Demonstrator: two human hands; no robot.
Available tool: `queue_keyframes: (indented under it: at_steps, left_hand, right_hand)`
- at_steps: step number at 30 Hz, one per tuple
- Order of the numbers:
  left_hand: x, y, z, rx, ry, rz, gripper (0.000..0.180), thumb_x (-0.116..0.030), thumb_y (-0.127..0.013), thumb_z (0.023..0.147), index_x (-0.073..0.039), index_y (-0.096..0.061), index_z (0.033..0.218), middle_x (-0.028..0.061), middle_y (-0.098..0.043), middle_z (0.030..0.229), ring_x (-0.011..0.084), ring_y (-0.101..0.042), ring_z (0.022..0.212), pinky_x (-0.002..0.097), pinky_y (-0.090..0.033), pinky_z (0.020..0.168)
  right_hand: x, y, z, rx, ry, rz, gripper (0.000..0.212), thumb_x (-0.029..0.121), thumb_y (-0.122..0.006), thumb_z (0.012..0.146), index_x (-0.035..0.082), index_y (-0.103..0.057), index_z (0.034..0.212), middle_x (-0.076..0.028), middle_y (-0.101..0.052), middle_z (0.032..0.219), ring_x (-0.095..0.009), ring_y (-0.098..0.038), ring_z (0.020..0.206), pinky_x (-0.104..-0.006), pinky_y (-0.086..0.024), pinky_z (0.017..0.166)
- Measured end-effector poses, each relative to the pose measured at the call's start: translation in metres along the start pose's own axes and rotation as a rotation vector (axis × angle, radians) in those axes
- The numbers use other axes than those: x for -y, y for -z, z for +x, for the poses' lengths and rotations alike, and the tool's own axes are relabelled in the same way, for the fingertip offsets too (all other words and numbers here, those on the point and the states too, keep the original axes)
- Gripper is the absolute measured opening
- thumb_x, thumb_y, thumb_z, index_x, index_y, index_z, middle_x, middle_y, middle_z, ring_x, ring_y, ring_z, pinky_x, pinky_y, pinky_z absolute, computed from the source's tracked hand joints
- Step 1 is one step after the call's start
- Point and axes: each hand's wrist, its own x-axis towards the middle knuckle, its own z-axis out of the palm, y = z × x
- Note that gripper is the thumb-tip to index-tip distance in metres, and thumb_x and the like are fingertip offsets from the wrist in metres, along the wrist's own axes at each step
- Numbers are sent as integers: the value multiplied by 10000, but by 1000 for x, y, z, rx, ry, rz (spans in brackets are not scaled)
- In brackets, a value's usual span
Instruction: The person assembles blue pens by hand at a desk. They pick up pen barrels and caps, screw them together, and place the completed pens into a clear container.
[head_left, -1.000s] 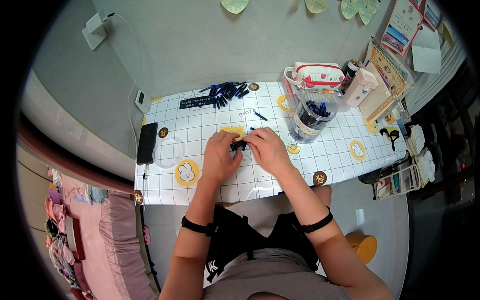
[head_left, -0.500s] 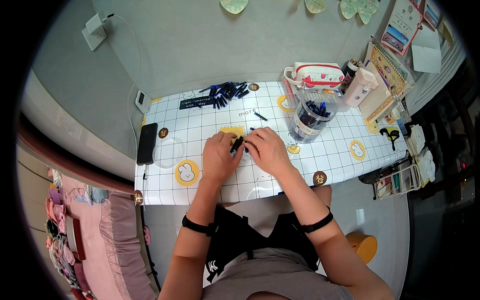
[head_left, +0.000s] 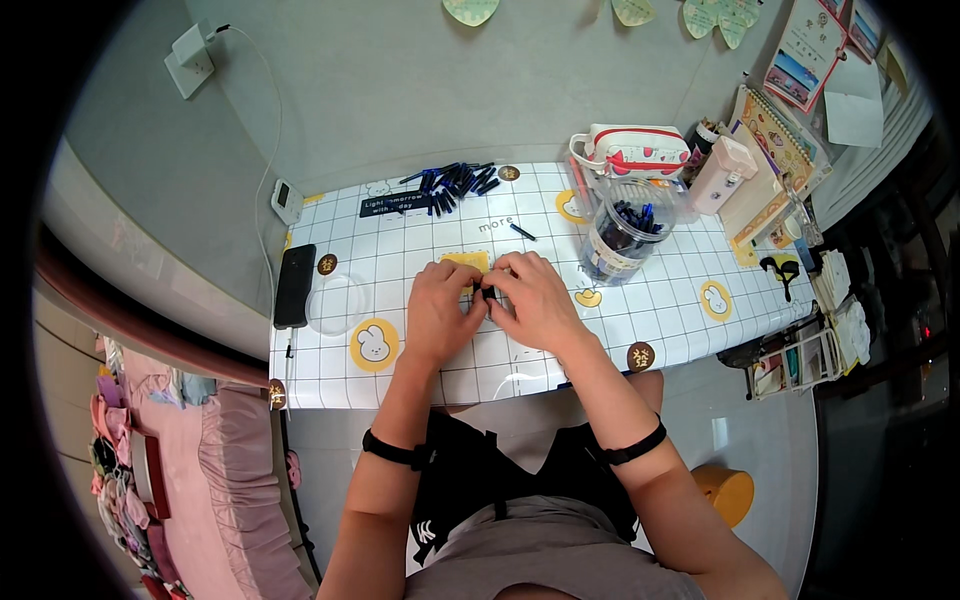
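Note:
My left hand (head_left: 443, 306) and my right hand (head_left: 532, 303) meet over the middle of the table, fingertips nearly touching. Between them they pinch a small black tube-like piece (head_left: 488, 292), mostly covered by the fingers. Just beyond the left fingers is a yellow patch (head_left: 466, 260) on the tabletop. A single short dark tube, like an ink cartridge (head_left: 523, 232), lies beyond my right hand. Farther back lies a loose pile of similar dark-blue cartridges (head_left: 458, 184). More of them fill a clear round tub (head_left: 612, 262) to the right of my hands.
Left of my hands are a clear round lid (head_left: 336, 305), a black phone (head_left: 295, 287) and a small white device (head_left: 287, 202). A white and red pencil case (head_left: 637, 150), a pink box (head_left: 722, 176) and notebooks (head_left: 775, 140) stand at the back right. Black scissors (head_left: 783, 273) lie near the right edge.
My right fingers have closed in toward the left ones, and the black piece between them shows less. The cartridge pile and the tub stay where they were.

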Motion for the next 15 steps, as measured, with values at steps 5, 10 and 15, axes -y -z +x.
queue_keyframes:
  at_steps: [5, 10, 15]
  left_hand:
    - [0, 0, 1, 34, -15, 25, 230, -29, -785, 830, -83, -754, 1051, 108, -704, 1028, 355, -645, 977, 464, -516, 889]
    - [-3, -1, 1, 52, -7, 49, 228, -16, -768, 840, -88, -742, 1055, 109, -694, 1045, 362, -637, 989, 466, -507, 918]
    - [1, -3, -1, 15, 56, 20, 190, -20, -771, 869, -60, -717, 1046, 126, -681, 1062, 360, -629, 995, 474, -507, 912]
  right_hand:
    - [2, 1, 1, 23, -1, -16, 217, 107, -811, 878, 93, -749, 1086, -69, -645, 1210, -332, -609, 1104, -463, -510, 972]
    - [-4, -5, -1, -15, -31, -34, 194, 33, -759, 880, 83, -706, 1060, -82, -661, 1169, -343, -618, 1080, -468, -519, 958]
    - [-6, -7, -1, -86, -68, -22, 231, -32, -711, 893, 67, -641, 1089, -103, -677, 1089, -358, -634, 1042, -474, -532, 936]
